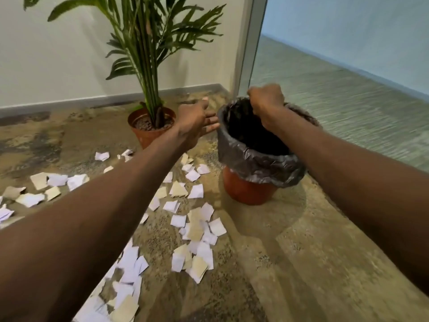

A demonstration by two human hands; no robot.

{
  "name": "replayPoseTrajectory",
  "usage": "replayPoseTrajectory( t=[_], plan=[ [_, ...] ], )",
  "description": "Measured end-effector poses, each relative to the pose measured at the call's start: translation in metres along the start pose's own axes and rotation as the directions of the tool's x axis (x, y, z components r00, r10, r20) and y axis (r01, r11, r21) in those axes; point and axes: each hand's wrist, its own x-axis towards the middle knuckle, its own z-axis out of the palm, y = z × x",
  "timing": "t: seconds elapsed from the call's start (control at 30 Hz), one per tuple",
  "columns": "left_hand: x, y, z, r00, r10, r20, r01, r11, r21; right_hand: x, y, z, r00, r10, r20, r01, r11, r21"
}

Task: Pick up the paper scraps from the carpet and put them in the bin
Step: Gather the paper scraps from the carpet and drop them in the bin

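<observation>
Beside the bin [253, 184], potted plant [152, 126], paper scraps [197, 231] strewn across carpet [267, 263]

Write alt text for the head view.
Right hand grips the far rim of the black-lined orange bin while the open left hand reaches beside it. Paper scraps litter the carpet near a potted plant.

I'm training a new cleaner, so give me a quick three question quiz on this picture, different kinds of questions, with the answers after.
1. True or false: the bin is lined with a dark bag.
2. Which hand grips the bag's far rim? A left, B right.
3. Fill in: most paper scraps lie on the ___.

Key: 1 true. 2 B, the right hand; the left hand is open beside the bin. 3 carpet.
</observation>
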Motion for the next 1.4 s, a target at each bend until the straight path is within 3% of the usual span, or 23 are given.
replayPoseTrajectory(
  t=[0.03,0.1,0.2,0.27,0.33,0.4,0.53,0.67,0.77,0.9,1.0,1.13,1.23,1.4],
  plan=[
    [-0.004,-0.006,-0.016,1.000,-0.001,-0.026,0.002,1.000,0.016,-0.009,-0.007,0.010,0.988,-0.153,-0.020,0.150,0.985,-0.086],
    [-0.016,-0.021,-0.054,0.998,-0.030,-0.049,0.035,0.995,0.096,-0.035,-0.018,0.030,0.902,-0.425,0.077,0.431,0.894,-0.119],
    [-0.036,-0.054,-0.114,0.991,-0.117,-0.058,0.130,0.931,0.340,-0.081,-0.020,0.066,0.697,-0.619,0.363,0.651,0.758,0.044],
    [-0.050,-0.081,-0.150,0.983,-0.145,-0.114,0.184,0.827,0.532,-0.108,-0.006,0.093,0.511,-0.584,0.631,0.711,0.700,0.072],
    [-0.066,-0.110,-0.179,0.970,-0.157,-0.188,0.244,0.661,0.709,-0.124,0.021,0.116,0.330,-0.414,0.848,0.764,0.645,0.018],
    [-0.085,-0.138,-0.199,0.953,-0.189,-0.236,0.300,0.478,0.826,-0.129,0.060,0.134,0.246,-0.214,0.945,0.824,0.560,-0.087],
    [-0.119,-0.193,-0.208,0.945,-0.249,-0.213,0.278,0.267,0.923,-0.125,0.139,0.144,0.222,0.160,0.962,0.855,0.442,-0.271],
    [-0.135,-0.242,-0.158,0.964,-0.246,-0.096,0.134,0.141,0.981,-0.112,0.179,0.144,0.210,0.357,0.910,0.909,0.271,-0.316],
    [-0.147,-0.270,-0.117,0.980,-0.192,-0.047,0.063,0.081,0.995,-0.113,0.191,0.149,0.216,0.394,0.894,0.891,0.295,-0.345],
    [-0.152,-0.284,-0.113,0.996,-0.080,-0.044,0.038,-0.080,0.996,-0.130,0.215,0.156,0.231,0.306,0.923,0.868,0.364,-0.338],
    [-0.146,-0.279,-0.128,1.000,-0.001,0.008,-0.008,0.001,1.000,-0.142,0.228,0.155,0.279,0.185,0.942,0.852,0.404,-0.332],
    [-0.136,-0.271,-0.143,0.996,0.066,0.066,-0.068,0.029,0.997,-0.146,0.228,0.159,0.292,0.032,0.956,0.861,0.426,-0.277],
    [-0.133,-0.266,-0.152,0.996,0.083,0.044,-0.062,0.227,0.972,-0.142,0.220,0.162,0.310,-0.034,0.950,0.847,0.464,-0.260],
    [-0.133,-0.252,-0.169,0.981,0.049,-0.190,0.129,0.573,0.810,-0.128,0.194,0.167,0.327,0.008,0.945,0.811,0.510,-0.286]
  ],
)
